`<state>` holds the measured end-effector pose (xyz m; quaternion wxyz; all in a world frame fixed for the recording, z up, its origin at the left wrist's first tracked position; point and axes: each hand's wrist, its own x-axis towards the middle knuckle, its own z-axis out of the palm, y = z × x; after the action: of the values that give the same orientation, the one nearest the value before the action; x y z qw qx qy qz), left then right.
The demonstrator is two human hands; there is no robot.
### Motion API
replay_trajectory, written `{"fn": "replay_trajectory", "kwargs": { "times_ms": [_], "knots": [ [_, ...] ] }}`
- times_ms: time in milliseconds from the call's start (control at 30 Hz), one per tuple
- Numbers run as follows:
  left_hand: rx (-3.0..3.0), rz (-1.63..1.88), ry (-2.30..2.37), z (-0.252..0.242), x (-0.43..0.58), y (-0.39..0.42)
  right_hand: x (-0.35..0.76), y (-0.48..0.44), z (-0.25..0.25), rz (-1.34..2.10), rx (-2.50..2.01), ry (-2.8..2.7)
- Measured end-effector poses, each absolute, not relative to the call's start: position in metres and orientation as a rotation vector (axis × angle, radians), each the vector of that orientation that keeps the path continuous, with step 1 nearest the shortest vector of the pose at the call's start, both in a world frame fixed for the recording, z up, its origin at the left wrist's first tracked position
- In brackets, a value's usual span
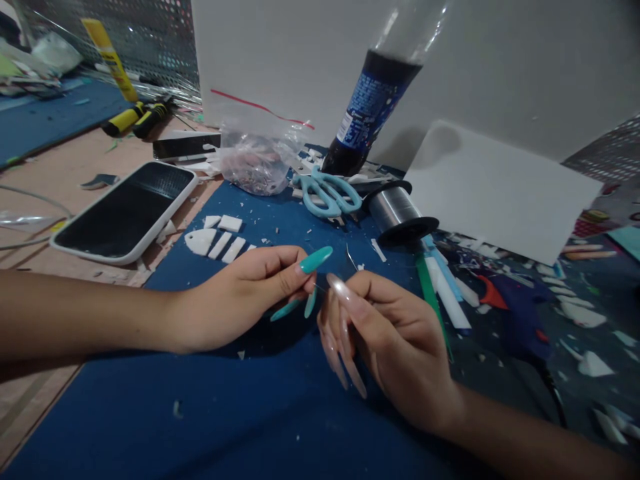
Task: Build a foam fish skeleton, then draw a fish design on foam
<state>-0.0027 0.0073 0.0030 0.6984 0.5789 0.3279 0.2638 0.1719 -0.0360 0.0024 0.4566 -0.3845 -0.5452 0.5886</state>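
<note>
My left hand (265, 287), with long teal nails, pinches with thumb and forefinger over the blue mat (225, 413). My right hand (390, 333), with long pale shiny nails, is pinched close beside it on the right. A thin clear thread (321, 288) runs across the small gap between the fingertips, and both hands grip it. Behind them lies a spool of clear thread (397, 208) with black flanges. White fish-shaped pieces (201, 241), a head with a hole and separate strips, lie flat beyond my left hand, which partly covers the last ones.
Light-blue scissors (327, 195) lie by a dark soda bottle (370, 107) and a zip bag (257, 160). A phone (125, 210) rests at left, near a glue stick (110, 60). At right are a white sheet (495, 187), a blue glue gun (523, 327) and white scraps.
</note>
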Motion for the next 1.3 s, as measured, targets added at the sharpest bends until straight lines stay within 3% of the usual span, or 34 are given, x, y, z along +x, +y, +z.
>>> {"fn": "replay_trajectory", "kwargs": {
  "times_ms": [1300],
  "knots": [
    [1.323,0.670,0.676,0.0012,-0.0048,0.0064,0.1702,-0.0349,-0.0006,1.594,-0.914,-1.255]
  ]
}}
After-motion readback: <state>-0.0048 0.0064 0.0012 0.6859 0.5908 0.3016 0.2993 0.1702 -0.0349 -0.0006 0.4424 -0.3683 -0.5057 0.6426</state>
